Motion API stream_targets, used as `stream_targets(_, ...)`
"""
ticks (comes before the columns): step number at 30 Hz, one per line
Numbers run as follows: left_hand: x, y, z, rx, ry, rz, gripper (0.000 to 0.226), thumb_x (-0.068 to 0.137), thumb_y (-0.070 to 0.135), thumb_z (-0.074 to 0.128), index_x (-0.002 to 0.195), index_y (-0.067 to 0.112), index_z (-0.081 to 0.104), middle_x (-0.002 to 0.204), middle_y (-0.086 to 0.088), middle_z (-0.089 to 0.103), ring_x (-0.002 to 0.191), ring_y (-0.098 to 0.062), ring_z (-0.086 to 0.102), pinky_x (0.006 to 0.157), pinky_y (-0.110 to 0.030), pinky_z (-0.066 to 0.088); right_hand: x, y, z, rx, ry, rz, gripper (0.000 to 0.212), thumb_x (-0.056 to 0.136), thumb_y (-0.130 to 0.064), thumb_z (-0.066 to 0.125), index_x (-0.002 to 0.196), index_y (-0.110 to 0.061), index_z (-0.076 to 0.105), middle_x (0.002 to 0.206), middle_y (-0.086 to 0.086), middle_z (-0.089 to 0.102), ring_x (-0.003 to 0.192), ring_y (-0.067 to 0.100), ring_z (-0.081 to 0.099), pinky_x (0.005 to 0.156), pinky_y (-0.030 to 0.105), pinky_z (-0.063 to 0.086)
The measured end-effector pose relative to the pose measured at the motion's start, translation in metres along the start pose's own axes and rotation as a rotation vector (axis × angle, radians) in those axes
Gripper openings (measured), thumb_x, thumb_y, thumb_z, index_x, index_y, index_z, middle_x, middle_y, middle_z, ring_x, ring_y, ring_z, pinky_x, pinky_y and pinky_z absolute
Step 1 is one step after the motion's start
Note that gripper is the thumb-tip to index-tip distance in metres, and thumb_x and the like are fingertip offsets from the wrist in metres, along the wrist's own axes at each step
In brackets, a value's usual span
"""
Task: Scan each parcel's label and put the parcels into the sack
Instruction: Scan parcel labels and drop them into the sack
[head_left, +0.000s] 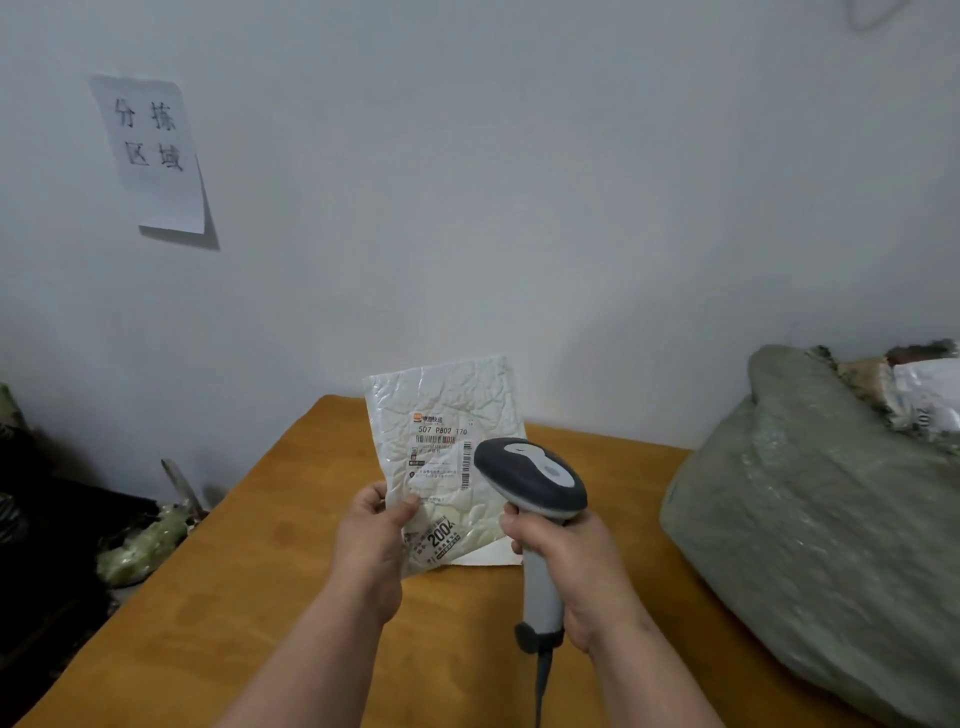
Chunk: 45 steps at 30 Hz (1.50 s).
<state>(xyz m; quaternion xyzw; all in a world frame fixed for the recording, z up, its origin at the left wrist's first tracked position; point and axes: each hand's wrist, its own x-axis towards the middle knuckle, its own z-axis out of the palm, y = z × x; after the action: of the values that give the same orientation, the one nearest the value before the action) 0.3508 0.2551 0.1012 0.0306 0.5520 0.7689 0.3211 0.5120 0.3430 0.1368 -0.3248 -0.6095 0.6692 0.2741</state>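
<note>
Behind scanner (530, 478): label (441, 452) edge

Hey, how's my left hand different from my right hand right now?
The left hand pinches the crinkled white parcel at its lower left edge, thumb on the front. The right hand wraps its fingers round the grey scanner handle, with the head by the label. Both are raised over the wooden table.

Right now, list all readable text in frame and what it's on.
"分拣区域": paper sign on the wall.
"507 P802 170": label on the parcel in the left hand.
"200": print low on that parcel.
Label's small print and barcodes: too small to read.
Parcel in the sack: partial digits, unreadable.
</note>
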Motion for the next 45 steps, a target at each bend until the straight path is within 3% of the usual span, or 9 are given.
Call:
stream_targets(3,-0.004,-0.004,0.008,0.031,-0.083,-0.031,0.016,0.096,0.004,0.06,0.11,0.01,0.061,0.102,-0.015,0.073,0.083,-0.033,0.071,0.072,-0.052,0.058,-0.01,0.0,-0.015,-0.047,0.118,-0.031,0.035,0.075,-0.017,0.082,0.075,-0.051,0.073,0.08,-0.01,0.074,0.091,0.019,0.067,0.074,0.032,0.051)
stream_targets(6,-0.011,-0.008,0.019,0.026,-0.185,-0.062,0.016,0.096,0.002,0.058,0.108,0.012,0.06,0.095,-0.013,0.074,0.069,-0.026,0.072,0.056,-0.041,0.06,-0.028,0.0,-0.03,-0.018,0.213,-0.027,0.027,0.066,-0.022,0.083,0.087,-0.038,0.076,0.088,-0.009,0.076,0.094,0.015,0.069,0.077,0.03,0.052)
stream_targets(15,-0.054,-0.045,0.077,0.027,-0.501,-0.154,0.019,0.095,0.0,0.056,0.113,0.007,0.061,0.104,-0.017,0.075,0.086,-0.034,0.074,0.062,-0.047,0.06,-0.094,0.005,-0.097,0.088,0.462,-0.043,0.049,0.051,-0.029,0.084,0.1,-0.025,0.076,0.09,-0.005,0.078,0.096,0.022,0.069,0.078,0.034,0.054)
stream_targets(19,-0.077,-0.059,0.128,0.087,-0.629,-0.131,0.024,0.095,0.002,0.059,0.118,0.008,0.061,0.108,-0.017,0.074,0.088,-0.033,0.075,0.062,-0.04,0.06,-0.119,-0.007,-0.141,0.075,0.588,-0.213,0.046,0.062,-0.019,0.085,0.106,-0.024,0.073,0.087,-0.012,0.077,0.08,0.004,0.07,0.061,0.015,0.051)
stream_targets(27,-0.134,-0.092,0.265,0.61,-0.709,0.411,0.05,0.094,0.024,0.067,0.138,0.043,0.05,0.118,0.024,0.059,0.095,0.007,0.057,0.071,-0.013,0.042,-0.137,-0.048,-0.27,-0.001,0.953,-0.547,0.063,0.073,-0.001,0.085,0.126,-0.024,0.06,0.089,-0.038,0.069,0.085,-0.016,0.066,0.063,0.002,0.048)
stream_targets(31,-0.157,-0.112,0.339,0.88,-0.736,0.693,0.055,0.096,0.027,0.063,0.146,0.038,0.042,0.14,0.013,0.044,0.088,0.001,0.058,0.084,-0.023,0.049,-0.142,-0.068,-0.34,-0.084,1.067,-0.622,0.065,0.073,-0.003,0.086,0.124,-0.029,0.057,0.086,-0.045,0.064,0.084,-0.021,0.063,0.063,-0.002,0.045)
stream_targets(35,-0.156,-0.128,0.393,1.098,-0.781,0.898,0.071,0.093,0.02,0.062,0.154,0.034,0.029,0.16,0.012,0.021,0.13,-0.02,0.05,0.107,-0.035,0.042,-0.134,-0.081,-0.391,-0.162,1.07,-0.645,0.064,0.072,0.0,0.086,0.111,-0.038,0.054,0.083,-0.048,0.062,0.081,-0.025,0.061,0.064,-0.003,0.044)
stream_targets(39,-0.146,-0.131,0.422,1.49,-0.768,0.884,0.084,0.087,0.01,0.054,0.154,0.043,0.018,0.159,0.008,0.021,0.127,-0.026,0.052,0.092,-0.037,0.051,-0.11,-0.075,-0.417,-0.3,0.933,-0.577,0.062,0.069,-0.001,0.088,0.106,-0.039,0.056,0.096,-0.025,0.07,0.089,-0.017,0.064,0.071,0.004,0.05)
stream_targets(45,-0.148,-0.121,0.417,1.203,-0.704,0.825,0.032,0.086,0.001,0.058,0.094,0.026,0.076,0.104,0.005,0.056,0.093,-0.009,0.056,0.084,-0.023,0.045,-0.073,-0.053,-0.419,-0.516,0.747,-0.407,0.055,0.062,-0.019,0.09,0.094,-0.045,0.053,0.099,-0.019,0.063,0.09,-0.007,0.061,0.069,0.006,0.046)
